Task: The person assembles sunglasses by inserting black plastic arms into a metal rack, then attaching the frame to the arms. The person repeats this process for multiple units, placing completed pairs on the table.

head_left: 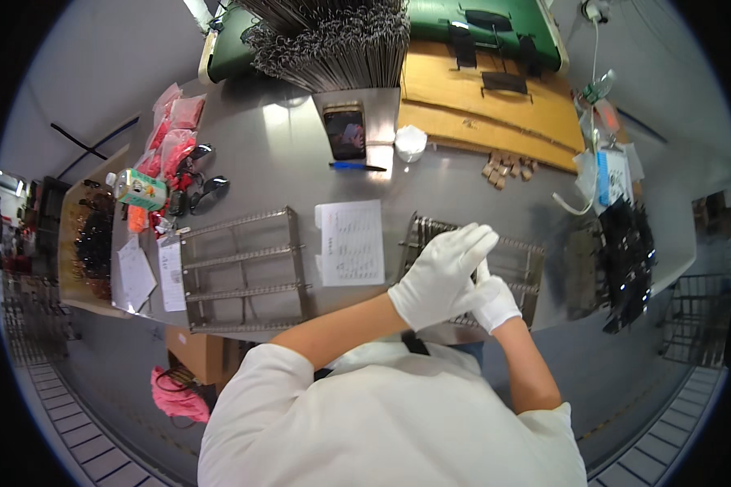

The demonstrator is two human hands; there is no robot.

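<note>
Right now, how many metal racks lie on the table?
2: the left rack, left of the paper, and the right rack, partly hidden by the left hand and right hand.

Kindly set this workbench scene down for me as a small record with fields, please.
Hands: left hand and right hand, white-gloved, close together; grip hidden
Beneath them: right metal rack
Left of it: paper sheet, then left metal rack
Beyond the sheet: blue pen, phone
Far side: bundle of metal wires
</note>
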